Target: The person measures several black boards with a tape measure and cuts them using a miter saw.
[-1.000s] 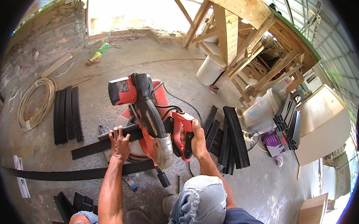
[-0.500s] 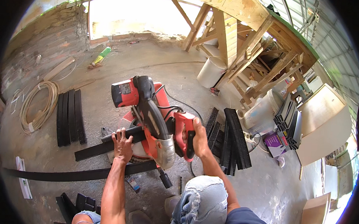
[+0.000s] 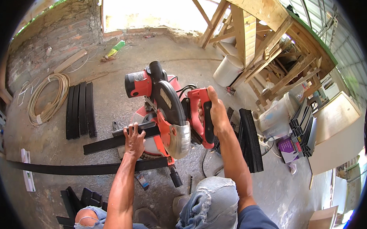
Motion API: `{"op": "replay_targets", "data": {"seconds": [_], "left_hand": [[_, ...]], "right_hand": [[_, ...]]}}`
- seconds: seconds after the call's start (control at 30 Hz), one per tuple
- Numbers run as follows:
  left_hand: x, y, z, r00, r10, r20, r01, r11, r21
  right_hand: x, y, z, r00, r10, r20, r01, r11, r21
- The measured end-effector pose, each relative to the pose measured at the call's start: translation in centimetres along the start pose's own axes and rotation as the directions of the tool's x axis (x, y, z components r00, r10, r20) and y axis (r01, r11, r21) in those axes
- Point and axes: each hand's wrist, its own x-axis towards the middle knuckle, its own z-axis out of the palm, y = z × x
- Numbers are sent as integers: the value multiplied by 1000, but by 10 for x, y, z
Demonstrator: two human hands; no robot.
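A red and black miter saw [image 3: 167,98] with a silver-grey blade guard stands on the floor before me. My right hand [image 3: 217,112] is wrapped round its red and black handle [image 3: 203,119]. My left hand [image 3: 134,140] curls its fingers over a short black strip [image 3: 103,145], holding it on the saw's base left of the blade. Nearer to me, a long black strip [image 3: 80,169] runs from the far left to the saw's front clamp [image 3: 175,178]. The blade's lower edge and its contact with the strip are hidden by the guard.
Black strips [image 3: 81,111] lie at the left near a coiled hose [image 3: 50,97]. More strips [image 3: 250,141] are at the right, near a white bucket [image 3: 274,113] and a purple box [image 3: 288,149]. Short black pieces [image 3: 73,203] lie by my left knee. Wooden framing [image 3: 270,49] stands behind.
The view has shifted, moving the scene right and up. Relative to the base, the saw handle and my right hand have swung away from me. My left hand keeps its place on the strip.
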Motion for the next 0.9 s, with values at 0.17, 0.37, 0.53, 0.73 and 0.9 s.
{"op": "replay_targets", "data": {"seconds": [0.17, 0.37, 0.53, 0.73, 0.9], "left_hand": [[0, 1, -5, 1000, -11, 12, 10, 1000, 14], [0, 5, -11, 999, -20, 38, 18, 999, 33], [-1, 3, -9, 999, -21, 36, 19, 998, 53], [-1, 0, -6, 999, -24, 31, 22, 999, 43], [1, -2, -10, 1000, -6, -2, 6, 1000, 5]], "right_hand": [[-19, 44, -6, 997, -79, -13, 80, 995, 61], [-45, 96, -14, 987, -151, -59, 153, 988, 37], [-49, 102, -13, 978, -205, -41, 207, 977, 58], [-22, 45, -3, 991, -130, -17, 130, 989, 63], [4, -11, 3, 999, -3, 39, 2, 999, 32]]}}
